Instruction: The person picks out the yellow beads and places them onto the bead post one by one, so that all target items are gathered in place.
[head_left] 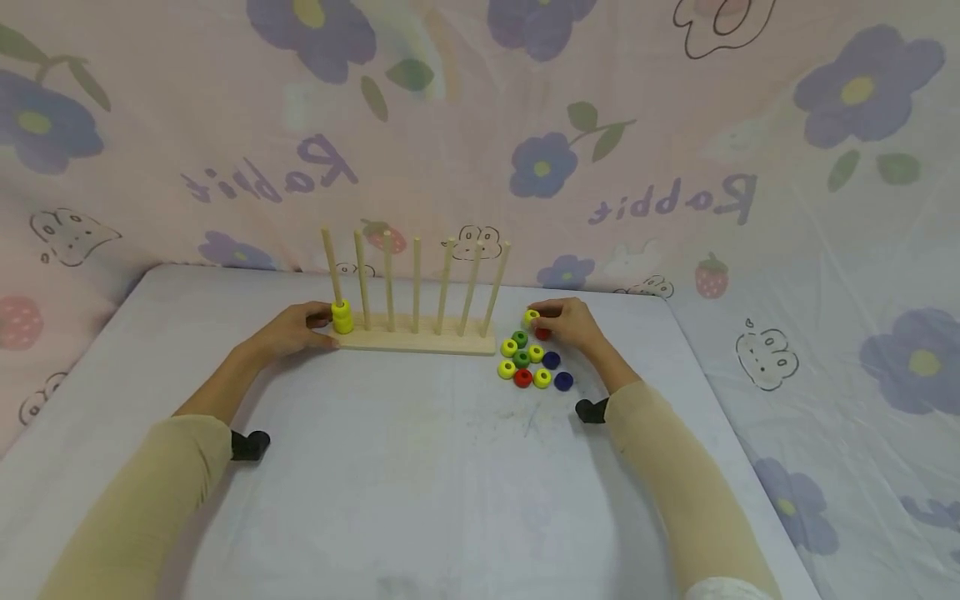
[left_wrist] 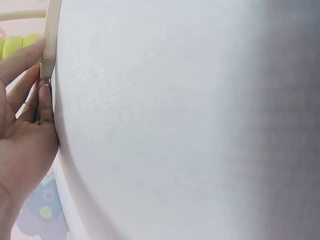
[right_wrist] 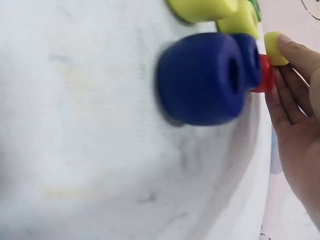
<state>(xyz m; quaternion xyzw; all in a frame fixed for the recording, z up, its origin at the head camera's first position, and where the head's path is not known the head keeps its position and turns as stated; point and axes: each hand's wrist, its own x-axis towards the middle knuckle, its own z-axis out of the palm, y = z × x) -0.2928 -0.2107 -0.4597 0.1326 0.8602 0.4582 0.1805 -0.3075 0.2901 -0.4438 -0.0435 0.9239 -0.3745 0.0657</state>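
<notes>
Head view: reaches forward over a white table (head_left: 420,483) with both arms, set wide apart, in beige sleeves (head_left: 127,508) ending short of the wrists, with a black fitting (head_left: 251,446) jutting inward at each cuff. Slants the left forearm up and inward, and holds the left end of a wooden stand (head_left: 420,342) in the left hand (head_left: 288,327), with fingers bent and thumb low by the front corner. Rests the fingers, as seen from the left wrist, about the end of the board, just beside yellow beads (head_left: 342,319) on the leftmost of seven upright pegs (head_left: 417,283); cannot tell about contact with those beads.

Slants the right forearm up and leftward, with knuckles uppermost, to the far edge of a loose cluster just right of the stand. Pinches one yellow bead (right_wrist: 274,48) between thumb and fingertip of the right hand (head_left: 567,323), parted only by the bead's own width. Stretches the remaining fingers, as seen from the right wrist, close by a red bead (right_wrist: 265,75); cannot tell whether touching. Includes, in that cluster, green beads (head_left: 521,359), blue beads (head_left: 563,381), a second red bead (head_left: 522,378) and more yellow beads.
</notes>
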